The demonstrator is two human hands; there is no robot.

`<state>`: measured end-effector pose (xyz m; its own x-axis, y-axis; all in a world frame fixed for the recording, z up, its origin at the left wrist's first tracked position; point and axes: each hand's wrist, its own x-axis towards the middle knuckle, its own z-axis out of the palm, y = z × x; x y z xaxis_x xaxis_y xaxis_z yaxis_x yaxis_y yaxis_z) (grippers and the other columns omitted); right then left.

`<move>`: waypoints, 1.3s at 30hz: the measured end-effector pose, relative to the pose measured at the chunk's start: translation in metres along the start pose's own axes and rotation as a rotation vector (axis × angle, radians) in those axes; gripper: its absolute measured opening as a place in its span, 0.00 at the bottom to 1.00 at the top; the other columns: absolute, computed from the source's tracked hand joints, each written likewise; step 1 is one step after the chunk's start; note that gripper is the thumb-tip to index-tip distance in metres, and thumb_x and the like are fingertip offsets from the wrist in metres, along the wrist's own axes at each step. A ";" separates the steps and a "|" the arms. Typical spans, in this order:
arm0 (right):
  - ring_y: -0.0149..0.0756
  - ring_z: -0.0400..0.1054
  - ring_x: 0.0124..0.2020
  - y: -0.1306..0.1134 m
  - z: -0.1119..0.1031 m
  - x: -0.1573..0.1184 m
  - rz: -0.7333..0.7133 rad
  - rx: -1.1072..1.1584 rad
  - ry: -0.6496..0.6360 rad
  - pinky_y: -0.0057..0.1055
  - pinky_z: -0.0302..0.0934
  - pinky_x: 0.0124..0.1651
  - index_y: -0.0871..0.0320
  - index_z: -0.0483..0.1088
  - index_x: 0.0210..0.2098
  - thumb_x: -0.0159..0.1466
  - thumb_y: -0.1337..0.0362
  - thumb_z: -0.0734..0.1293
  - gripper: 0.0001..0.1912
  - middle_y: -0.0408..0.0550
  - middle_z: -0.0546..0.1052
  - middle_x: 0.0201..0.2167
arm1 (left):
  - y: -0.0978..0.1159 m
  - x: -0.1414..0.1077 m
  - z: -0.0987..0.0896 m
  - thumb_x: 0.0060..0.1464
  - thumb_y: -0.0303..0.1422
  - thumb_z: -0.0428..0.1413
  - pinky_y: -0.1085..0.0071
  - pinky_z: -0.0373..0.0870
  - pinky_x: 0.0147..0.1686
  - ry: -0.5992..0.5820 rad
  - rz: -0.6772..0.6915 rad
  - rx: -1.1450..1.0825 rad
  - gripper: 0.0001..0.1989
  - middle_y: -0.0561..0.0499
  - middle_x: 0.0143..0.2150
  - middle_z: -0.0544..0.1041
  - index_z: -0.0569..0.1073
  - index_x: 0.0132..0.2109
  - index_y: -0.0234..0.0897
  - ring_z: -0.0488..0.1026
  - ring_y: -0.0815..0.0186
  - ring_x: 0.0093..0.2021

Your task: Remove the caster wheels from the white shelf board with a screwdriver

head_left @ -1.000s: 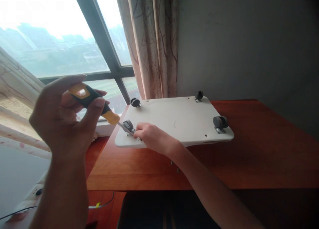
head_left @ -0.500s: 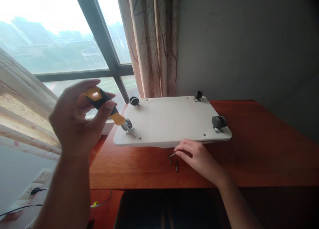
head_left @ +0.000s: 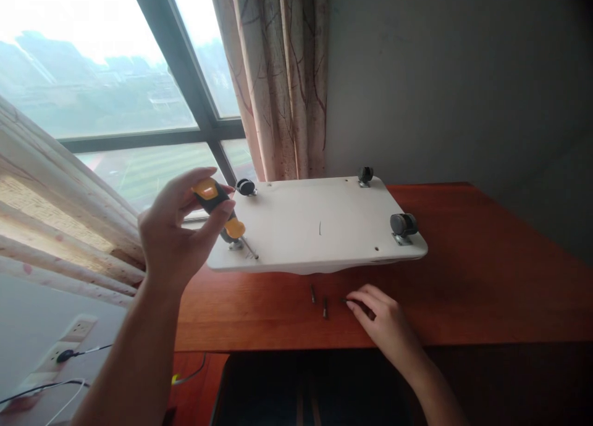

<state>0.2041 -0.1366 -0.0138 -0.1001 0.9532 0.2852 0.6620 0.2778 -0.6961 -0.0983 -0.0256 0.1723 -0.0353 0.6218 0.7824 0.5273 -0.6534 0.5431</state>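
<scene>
My left hand [head_left: 183, 225] is closed around the handle of a yellow-and-black screwdriver [head_left: 236, 228]. Its shaft slants down so the tip meets a hole near the front left corner of a white board [head_left: 296, 219]. Black caster wheels stand up at the board's corners, among them a front right caster [head_left: 404, 225] and a back left caster [head_left: 245, 187]. The front left one is mostly hidden by the screwdriver. Over the table in front of the board, my right hand [head_left: 382, 318] pinches a small bolt [head_left: 343, 300]. Left of it, two more bolts [head_left: 325, 308] lie on the wood.
The board rests on a reddish wooden table [head_left: 486, 278]. Behind it hang curtains [head_left: 282, 80] beside a window [head_left: 115, 105]. At lower left are a wall socket strip [head_left: 60, 352] and cables. A dark chair [head_left: 259, 389] stands at the table's front edge.
My right hand has moved right and slightly toward me with the bolt, away from the two others. My left hand and the screwdriver's handle have shifted right, standing more upright.
</scene>
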 end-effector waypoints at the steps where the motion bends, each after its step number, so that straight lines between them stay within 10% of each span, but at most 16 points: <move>1: 0.38 0.74 0.37 0.000 0.001 -0.001 0.003 -0.010 -0.005 0.33 0.68 0.41 0.55 0.76 0.40 0.70 0.64 0.64 0.08 0.48 0.78 0.37 | 0.000 0.000 0.000 0.48 0.28 0.66 0.55 0.82 0.48 -0.003 -0.002 0.002 0.27 0.51 0.42 0.82 0.76 0.56 0.47 0.82 0.55 0.42; 19: 0.39 0.73 0.36 -0.013 0.014 -0.010 0.018 -0.046 -0.005 0.35 0.68 0.41 0.54 0.74 0.49 0.70 0.63 0.62 0.12 0.48 0.78 0.39 | -0.001 -0.002 -0.001 0.49 0.29 0.65 0.55 0.82 0.46 0.020 0.021 0.001 0.27 0.52 0.41 0.81 0.74 0.58 0.48 0.82 0.56 0.42; 30: 0.38 0.72 0.30 0.057 -0.034 -0.004 0.575 0.327 0.543 0.33 0.65 0.34 0.57 0.72 0.49 0.64 0.43 0.65 0.26 0.48 0.79 0.32 | -0.015 0.028 0.008 0.51 0.31 0.63 0.60 0.82 0.37 0.169 0.167 -0.056 0.24 0.52 0.39 0.80 0.73 0.56 0.44 0.81 0.60 0.38; 39: 0.31 0.64 0.22 0.079 -0.047 0.042 0.557 0.633 0.802 0.28 0.56 0.23 0.59 0.72 0.42 0.61 0.41 0.66 0.26 0.42 0.72 0.24 | -0.061 0.097 0.051 0.57 0.32 0.60 0.68 0.79 0.41 0.146 0.153 -0.012 0.21 0.50 0.42 0.81 0.68 0.57 0.39 0.79 0.68 0.38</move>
<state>0.2874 -0.0804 -0.0256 0.7365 0.6763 0.0136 -0.0454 0.0695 -0.9965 -0.0906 0.0966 0.2000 -0.0787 0.4458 0.8917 0.5260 -0.7412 0.4170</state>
